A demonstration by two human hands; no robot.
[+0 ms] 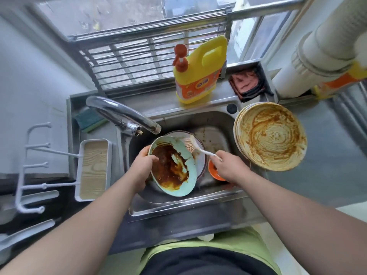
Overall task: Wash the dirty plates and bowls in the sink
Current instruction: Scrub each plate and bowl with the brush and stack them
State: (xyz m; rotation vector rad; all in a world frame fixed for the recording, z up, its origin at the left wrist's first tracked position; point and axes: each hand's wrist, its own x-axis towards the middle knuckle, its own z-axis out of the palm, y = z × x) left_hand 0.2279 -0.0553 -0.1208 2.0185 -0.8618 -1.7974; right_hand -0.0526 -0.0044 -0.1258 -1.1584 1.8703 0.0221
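Sauce-smeared pale green plate (172,165) tilted over the sink (178,205), left hand (143,169) gripping its nine o'clock rim! Right hand (228,165) clutches the dish brush (195,147), bristles touching the plate's one o'clock edge. Stacked dirty plates (271,135) sit at three o'clock, yellow detergent bottle (198,72) at twelve.

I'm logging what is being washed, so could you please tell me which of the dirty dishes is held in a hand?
The light green plate, tilted over the sink in the left hand. The tan stack rests untouched on the sink's right edge.
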